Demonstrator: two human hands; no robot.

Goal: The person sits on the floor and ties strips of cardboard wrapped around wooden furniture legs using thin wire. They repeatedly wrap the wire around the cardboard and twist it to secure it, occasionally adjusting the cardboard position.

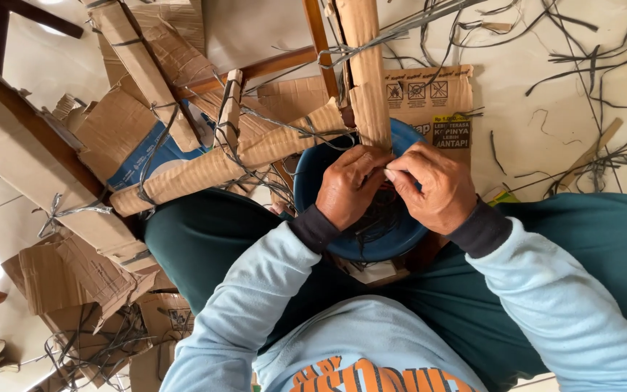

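Strap end [386, 171]: thin, pale, pinched between both hands just above the blue bowl [313, 181], at the foot of an upright cardboard-wrapped bar [366, 80].

Left hand [348, 187]: fingers curled together, tips clamped on the strap end, wrist over the bowl.

Right hand [429, 187]: thumb and forefinger closed on the same strap end, touching the left hand's fingertips.

Blue bowl: round, resting on the person's lap between teal trouser legs; dark loose strands [375, 218] lie inside it, partly hidden by the hands.

Handling note: judged from the grip, the strap needs steady tension from both hands, drawn snug against the cardboard without creasing it, and kept flat, not twisted.

Cardboard-wrapped frame [219, 163]: brown wooden bars sheathed in corrugated card, bound with grey straps, spreading left and up from the bowl.

Printed cardboard flap [429, 98]: flat, behind the bowl.

Floor [546, 43]: pale tile, strewn with dark strap offcuts [589, 62] upper right and cardboard scraps [74, 276] lower left.
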